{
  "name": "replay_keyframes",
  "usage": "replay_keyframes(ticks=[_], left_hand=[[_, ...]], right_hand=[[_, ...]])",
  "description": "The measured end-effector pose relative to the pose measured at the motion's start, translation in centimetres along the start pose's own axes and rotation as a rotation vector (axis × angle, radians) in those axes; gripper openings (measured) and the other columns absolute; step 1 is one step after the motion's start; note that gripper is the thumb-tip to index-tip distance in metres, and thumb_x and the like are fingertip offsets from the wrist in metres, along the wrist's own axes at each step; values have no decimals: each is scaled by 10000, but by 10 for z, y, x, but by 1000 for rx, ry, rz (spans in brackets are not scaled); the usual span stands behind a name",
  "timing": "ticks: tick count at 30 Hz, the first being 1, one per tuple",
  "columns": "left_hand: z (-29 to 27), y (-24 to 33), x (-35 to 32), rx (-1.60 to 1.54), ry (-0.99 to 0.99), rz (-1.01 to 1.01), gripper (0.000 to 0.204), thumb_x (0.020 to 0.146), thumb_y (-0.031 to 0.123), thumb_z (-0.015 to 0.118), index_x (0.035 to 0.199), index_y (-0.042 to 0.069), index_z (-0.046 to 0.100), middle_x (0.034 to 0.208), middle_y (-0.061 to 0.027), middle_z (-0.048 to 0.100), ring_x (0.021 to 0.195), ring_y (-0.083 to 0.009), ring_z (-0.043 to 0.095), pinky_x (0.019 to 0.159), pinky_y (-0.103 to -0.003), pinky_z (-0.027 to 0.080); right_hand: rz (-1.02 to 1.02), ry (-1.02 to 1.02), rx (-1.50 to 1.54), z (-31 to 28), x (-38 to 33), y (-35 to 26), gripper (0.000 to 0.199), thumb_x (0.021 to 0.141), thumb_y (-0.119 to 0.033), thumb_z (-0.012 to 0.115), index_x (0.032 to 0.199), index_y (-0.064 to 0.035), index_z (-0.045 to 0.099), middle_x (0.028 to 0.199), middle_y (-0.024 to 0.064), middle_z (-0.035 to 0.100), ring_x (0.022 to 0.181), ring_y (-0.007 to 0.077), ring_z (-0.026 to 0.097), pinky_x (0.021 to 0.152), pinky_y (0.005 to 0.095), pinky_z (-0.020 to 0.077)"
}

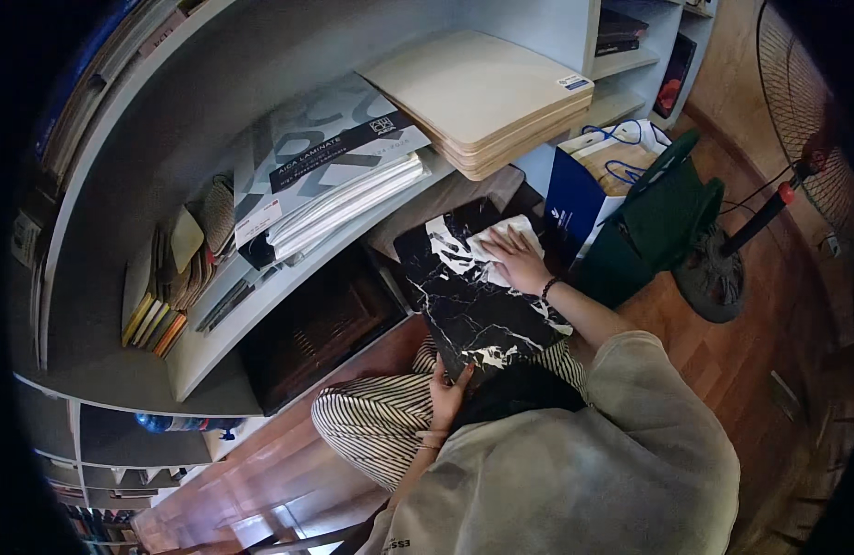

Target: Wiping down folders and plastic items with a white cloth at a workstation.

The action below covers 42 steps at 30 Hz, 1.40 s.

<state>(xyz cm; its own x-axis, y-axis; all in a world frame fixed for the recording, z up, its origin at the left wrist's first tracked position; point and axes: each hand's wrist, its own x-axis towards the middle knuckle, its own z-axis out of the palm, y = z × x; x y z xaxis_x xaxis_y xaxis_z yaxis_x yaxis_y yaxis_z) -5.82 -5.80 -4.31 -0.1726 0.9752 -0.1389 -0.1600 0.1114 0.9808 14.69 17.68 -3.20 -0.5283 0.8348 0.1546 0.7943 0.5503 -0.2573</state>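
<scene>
A black board with white marble-like veins (478,310) lies tilted across my lap, its far end toward the shelf. My left hand (448,393) grips its near left edge, with the thumb on top and the other fingers partly hidden. Near the board's far right corner, my right hand (518,262) lies with fingers spread on a crumpled white cloth (523,228), pressing it to the surface. Whether the cloth is fabric or paper I cannot tell. Another dark panel (445,205) shows beyond the board.
Ahead, a curved-looking grey shelf (219,356) bears a stack of beige boards (482,79), laminate catalogues (330,176) and sample swatches (159,310). To the right stand a blue-and-white paper bag (575,199), a dark green bag (644,227) and a floor fan (714,277).
</scene>
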Motion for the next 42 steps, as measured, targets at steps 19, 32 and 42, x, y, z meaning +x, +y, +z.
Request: replay_keyframes(ticks=[19, 32, 42], left_hand=[[3, 14, 0, -67, -10, -188, 469, 889, 126, 681, 1317, 138, 491, 917, -49, 696, 639, -148, 679, 461, -223, 507], [-2, -15, 13, -79, 24, 3, 473, 881, 89, 678, 1309, 100, 475, 915, -65, 694, 633, -158, 673, 499, -247, 549], [4, 12, 4, -113, -6, -27, 534, 860, 72, 696, 1329, 88, 442, 964, -68, 686, 640, -143, 668, 496, -228, 544]], right_hand=[[-2, -22, -3, -19, -75, -14, 572, 932, -237, 527, 1469, -272, 333, 1563, 30, 240, 1443, 344, 165, 1170, 470, 152], [16, 49, -18, -9, -22, -27, 556, 917, -200, 539, 1448, -238, 378, 1552, 26, 267, 1425, 353, 217, 1167, 446, 168], [-225, -95, 70, -32, -97, -61, 608, 915, -144, 539, 1476, -265, 335, 1559, 25, 256, 1434, 339, 203, 1171, 442, 160]])
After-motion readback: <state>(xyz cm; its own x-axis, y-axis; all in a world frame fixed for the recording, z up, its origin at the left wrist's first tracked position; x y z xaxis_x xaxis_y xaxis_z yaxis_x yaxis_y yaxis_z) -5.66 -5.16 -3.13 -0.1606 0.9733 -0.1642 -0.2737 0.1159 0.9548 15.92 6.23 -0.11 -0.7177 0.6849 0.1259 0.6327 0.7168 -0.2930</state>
